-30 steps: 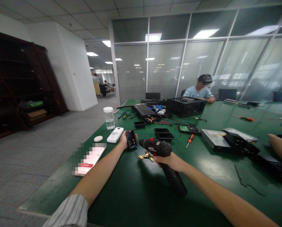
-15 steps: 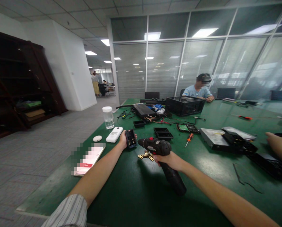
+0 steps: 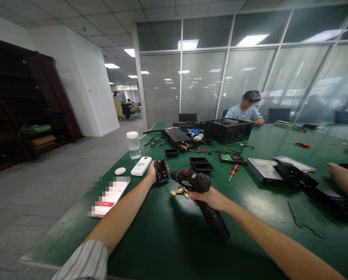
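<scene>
My left hand [image 3: 153, 171] is closed round a small black box-shaped part [image 3: 161, 171], holding it upright on the green table [image 3: 168, 241]. My right hand [image 3: 209, 197] grips a black cordless drill [image 3: 201, 196] with a red switch. The drill's nose points left and touches or nearly touches the black part. Small brass hinges [image 3: 180, 192] lie on the table just under the drill's nose.
A white device [image 3: 141, 166], a white puck [image 3: 120, 170], a clear jar [image 3: 133, 145] and a booklet [image 3: 110, 196] lie to the left. Black trays [image 3: 202, 165], an orange screwdriver [image 3: 233, 171], disassembled drives [image 3: 281, 171] and a black case [image 3: 228, 130] lie beyond. Another person's hand [image 3: 344, 181] rests at right; a seated person [image 3: 246, 109] is opposite.
The drill's nose has edged slightly left, closer to the black part in my left hand. Otherwise nothing has moved.
</scene>
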{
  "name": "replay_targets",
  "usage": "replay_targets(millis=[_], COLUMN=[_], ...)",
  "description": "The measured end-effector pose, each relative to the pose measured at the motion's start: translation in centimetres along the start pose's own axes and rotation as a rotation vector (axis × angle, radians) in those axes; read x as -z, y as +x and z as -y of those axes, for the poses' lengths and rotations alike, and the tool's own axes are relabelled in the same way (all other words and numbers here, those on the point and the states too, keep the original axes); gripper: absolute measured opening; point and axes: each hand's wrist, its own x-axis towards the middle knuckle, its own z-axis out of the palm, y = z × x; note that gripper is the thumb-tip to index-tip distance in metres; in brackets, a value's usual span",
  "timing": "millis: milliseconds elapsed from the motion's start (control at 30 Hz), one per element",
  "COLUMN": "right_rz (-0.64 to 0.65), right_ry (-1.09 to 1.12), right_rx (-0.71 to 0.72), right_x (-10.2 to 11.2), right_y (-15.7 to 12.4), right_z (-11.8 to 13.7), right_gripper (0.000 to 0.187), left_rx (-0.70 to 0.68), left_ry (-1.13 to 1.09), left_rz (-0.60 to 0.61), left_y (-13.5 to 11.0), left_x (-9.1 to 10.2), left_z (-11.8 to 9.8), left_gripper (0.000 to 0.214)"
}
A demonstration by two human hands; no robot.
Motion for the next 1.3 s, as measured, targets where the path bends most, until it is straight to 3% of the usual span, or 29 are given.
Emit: replay_targets(millis=[333,800,1300], right_rz=[-0.027,0.001,-0.05], right_ry=[0.098,0.023,0.069], right_rx=[-0.005,0.038,0.101], right_x=[0.07,0.23,0.08], right_y=[-0.13,0.03,0.12], right_z=[-0.35,-0.65,-0.61], right_gripper=[0.05,0.04,0.055], left_rx=[-0.009,-0.009,-0.016], left_ry=[0.037,0.035,0.093], left_rz=[0.019,0.027,0.036], left_y=[-0.04,-0.43,-0.05], left_x=[0.0,-0.39,-0.1], left_z=[-0.01,-0.07,-0.03], left_gripper=[0.046,0.045,0.042])
